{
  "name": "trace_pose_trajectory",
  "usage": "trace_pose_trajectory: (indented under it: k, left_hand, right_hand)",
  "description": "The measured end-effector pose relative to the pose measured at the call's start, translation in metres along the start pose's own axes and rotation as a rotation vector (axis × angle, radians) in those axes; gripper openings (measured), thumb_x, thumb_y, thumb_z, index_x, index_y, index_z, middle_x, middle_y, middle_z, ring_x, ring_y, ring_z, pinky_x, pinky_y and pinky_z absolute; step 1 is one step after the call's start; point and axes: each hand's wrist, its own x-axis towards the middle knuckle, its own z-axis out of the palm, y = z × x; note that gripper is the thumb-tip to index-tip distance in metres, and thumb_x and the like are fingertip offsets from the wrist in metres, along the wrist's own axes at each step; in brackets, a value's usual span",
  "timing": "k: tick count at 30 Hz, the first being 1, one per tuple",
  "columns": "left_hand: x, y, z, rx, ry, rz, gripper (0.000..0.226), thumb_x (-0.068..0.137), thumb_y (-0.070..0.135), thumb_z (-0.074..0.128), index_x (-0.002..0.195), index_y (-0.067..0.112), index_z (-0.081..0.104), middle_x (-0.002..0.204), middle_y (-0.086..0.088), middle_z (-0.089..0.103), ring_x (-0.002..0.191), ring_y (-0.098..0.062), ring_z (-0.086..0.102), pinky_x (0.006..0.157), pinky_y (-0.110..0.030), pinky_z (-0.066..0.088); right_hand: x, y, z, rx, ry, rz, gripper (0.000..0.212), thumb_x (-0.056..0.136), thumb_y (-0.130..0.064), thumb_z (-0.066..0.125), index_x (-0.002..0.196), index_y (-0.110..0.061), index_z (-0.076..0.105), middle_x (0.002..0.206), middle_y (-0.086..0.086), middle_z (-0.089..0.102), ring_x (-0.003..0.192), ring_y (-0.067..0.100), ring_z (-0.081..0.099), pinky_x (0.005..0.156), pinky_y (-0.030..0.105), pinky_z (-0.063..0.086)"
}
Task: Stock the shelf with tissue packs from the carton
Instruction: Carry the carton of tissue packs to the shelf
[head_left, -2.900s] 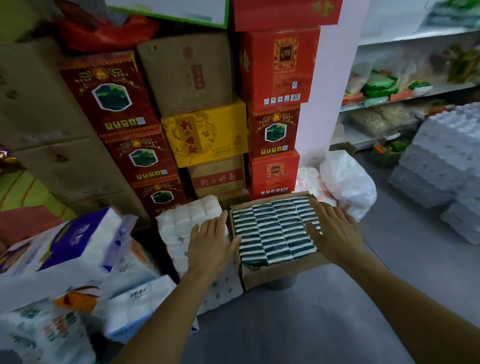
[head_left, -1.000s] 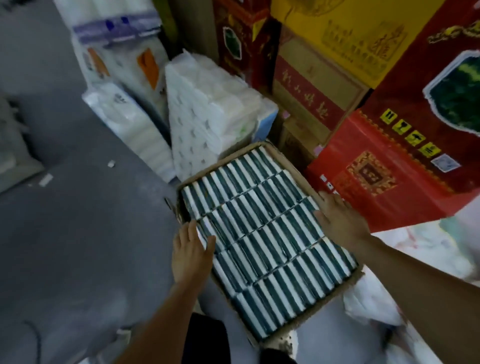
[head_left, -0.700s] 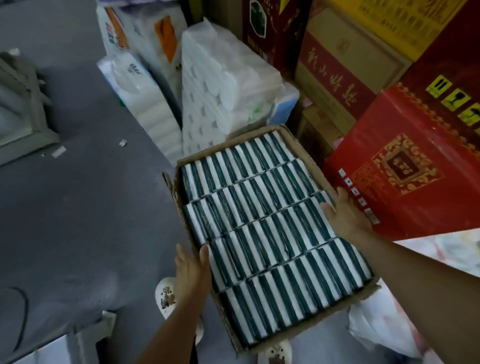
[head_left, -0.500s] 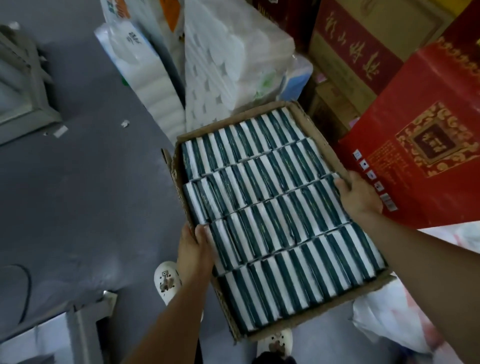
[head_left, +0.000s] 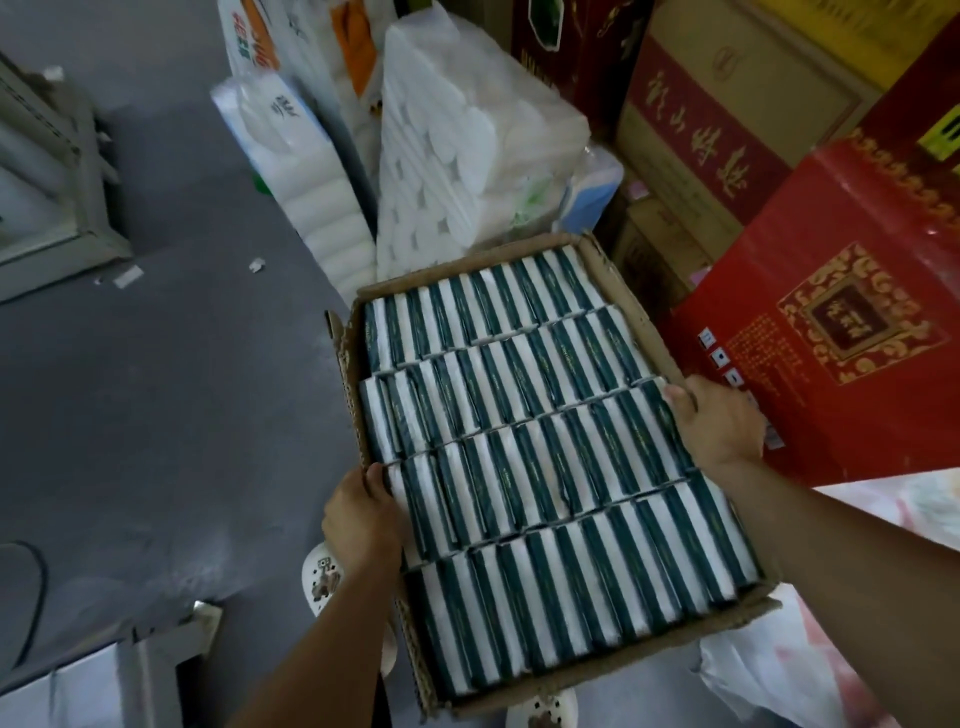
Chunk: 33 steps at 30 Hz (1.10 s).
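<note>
Below the camera, an open cardboard carton (head_left: 618, 283) sits between the person's two hands, packed to the rim with four rows of green-and-white tissue packs (head_left: 540, 457) standing on edge. The left hand (head_left: 363, 514) grasps the carton's left wall, thumb hooked over the rim onto the packs and fingers hidden down the outside. The right hand (head_left: 719, 421) clasps the right wall in the same way, thumb over the edge, fingers out of sight behind the cardboard. Whether the carton rests on anything underneath cannot be told; two white shoes (head_left: 323, 577) show on the grey floor (head_left: 156, 415) at its near-left side and near edge. Just beyond the far end stands a wrapped bundle of white paper rolls (head_left: 457, 156). A large red box (head_left: 831, 332) stands close on the right, with more red and brown boxes behind it.
</note>
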Motion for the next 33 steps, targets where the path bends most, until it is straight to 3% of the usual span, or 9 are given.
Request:
trace_pose_trajectory:
  k: [6, 11, 14, 18, 22, 29, 33]
  left_hand:
    - [-0.003, 0.003, -0.048, 0.01, 0.011, -0.047, 0.037, 0.103, 0.025, 0.047, 0.07, 0.01, 0.053, 0.062, -0.005, 0.053, 0.057, -0.024, 0.048, 0.051, -0.031, 0.03]
    - [-0.017, 0.005, -0.115, -0.062, 0.032, -0.064, 0.04, 0.102, 0.021, 0.049, 0.066, 0.003, 0.05, 0.056, -0.008, 0.052, 0.052, -0.021, 0.047, 0.048, -0.03, 0.028]
    - [-0.019, 0.002, -0.158, -0.051, 0.05, -0.02, 0.042, 0.1, 0.017, 0.053, 0.06, 0.004, 0.047, 0.051, -0.006, 0.048, 0.047, -0.019, 0.043, 0.047, -0.028, 0.024]
    - [-0.017, 0.0, -0.211, -0.062, 0.1, -0.013, 0.039, 0.097, 0.012, 0.057, 0.061, -0.003, 0.053, 0.05, -0.012, 0.052, 0.048, -0.027, 0.049, 0.049, -0.031, 0.032]
    - [-0.012, 0.005, -0.262, -0.06, 0.147, -0.021, 0.037, 0.096, 0.014, 0.058, 0.064, -0.004, 0.061, 0.053, -0.016, 0.058, 0.052, -0.032, 0.056, 0.052, -0.032, 0.037]
    - [0.023, 0.011, -0.348, 0.008, 0.261, -0.134, 0.033, 0.095, 0.028, 0.058, 0.066, 0.015, 0.066, 0.056, -0.003, 0.057, 0.053, -0.019, 0.052, 0.048, -0.023, 0.029]
    - [0.062, 0.011, -0.388, -0.038, 0.296, -0.148, 0.032, 0.097, 0.027, 0.056, 0.068, 0.015, 0.065, 0.055, -0.001, 0.056, 0.051, -0.015, 0.049, 0.046, -0.022, 0.028]
  right_hand:
    - [-0.022, -0.03, -0.031, 0.008, -0.071, 0.076, 0.035, 0.099, -0.034, 0.049, 0.079, -0.008, 0.06, 0.079, 0.016, 0.066, 0.077, 0.033, 0.06, 0.065, 0.037, 0.04]
    - [-0.043, -0.064, -0.069, 0.11, -0.089, 0.119, 0.034, 0.096, -0.035, 0.053, 0.07, -0.013, 0.057, 0.072, 0.011, 0.061, 0.069, 0.027, 0.052, 0.061, 0.033, 0.039]
    - [-0.05, -0.084, -0.097, 0.151, -0.093, 0.028, 0.038, 0.094, -0.03, 0.055, 0.061, -0.012, 0.051, 0.062, 0.01, 0.056, 0.063, 0.031, 0.054, 0.058, 0.035, 0.042]
    - [-0.056, -0.123, -0.138, 0.154, -0.087, -0.059, 0.045, 0.091, -0.026, 0.06, 0.052, -0.015, 0.04, 0.051, 0.005, 0.046, 0.056, 0.034, 0.054, 0.056, 0.039, 0.045]
    - [-0.053, -0.168, -0.173, 0.159, -0.102, -0.112, 0.048, 0.09, -0.026, 0.062, 0.052, -0.013, 0.037, 0.047, 0.001, 0.038, 0.05, 0.032, 0.047, 0.051, 0.035, 0.037]
    - [-0.026, -0.268, -0.217, 0.121, -0.081, -0.217, 0.042, 0.093, -0.03, 0.06, 0.055, -0.014, 0.047, 0.052, 0.004, 0.047, 0.053, 0.03, 0.049, 0.047, 0.029, 0.027]
    - [-0.01, -0.336, -0.227, 0.125, -0.06, -0.253, 0.037, 0.093, -0.027, 0.057, 0.06, -0.01, 0.053, 0.058, 0.006, 0.05, 0.057, 0.03, 0.049, 0.051, 0.032, 0.032]
